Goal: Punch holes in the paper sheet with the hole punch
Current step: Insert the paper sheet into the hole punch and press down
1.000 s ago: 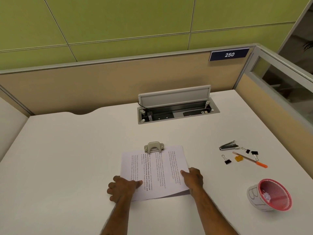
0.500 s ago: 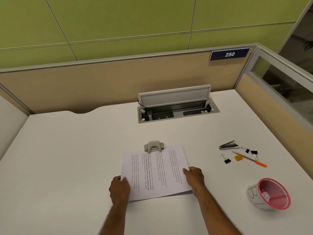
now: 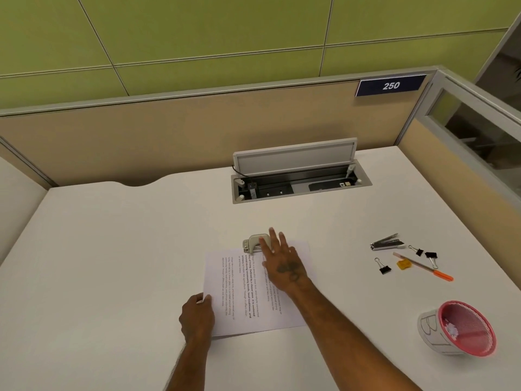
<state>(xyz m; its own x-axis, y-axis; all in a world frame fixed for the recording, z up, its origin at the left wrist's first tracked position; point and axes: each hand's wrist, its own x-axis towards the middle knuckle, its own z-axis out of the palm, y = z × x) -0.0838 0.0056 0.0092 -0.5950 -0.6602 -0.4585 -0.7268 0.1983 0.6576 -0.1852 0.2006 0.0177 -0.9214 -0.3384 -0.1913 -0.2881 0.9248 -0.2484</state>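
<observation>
A printed paper sheet [image 3: 239, 289] lies flat on the white desk, its far edge slid into a small beige hole punch [image 3: 253, 242]. My left hand [image 3: 197, 317] grips the sheet's near left corner between thumb and fingers. My right hand [image 3: 282, 259] stretches over the sheet with fingers spread, its fingertips over the right side of the punch; whether they press on it I cannot tell. The hand covers part of the punch and the sheet's upper middle.
An open cable box [image 3: 298, 179] is sunk in the desk behind the punch. To the right lie a staple remover [image 3: 386, 243], binder clips [image 3: 383, 268], a yellow sharpener [image 3: 403, 263] and an orange-tipped pencil [image 3: 425, 268]. A red mesh cup [image 3: 462, 330] lies tipped at the near right.
My right hand left the sheet's right edge and reached forward to the hole punch. My left hand shifted slightly left to the sheet's near corner.
</observation>
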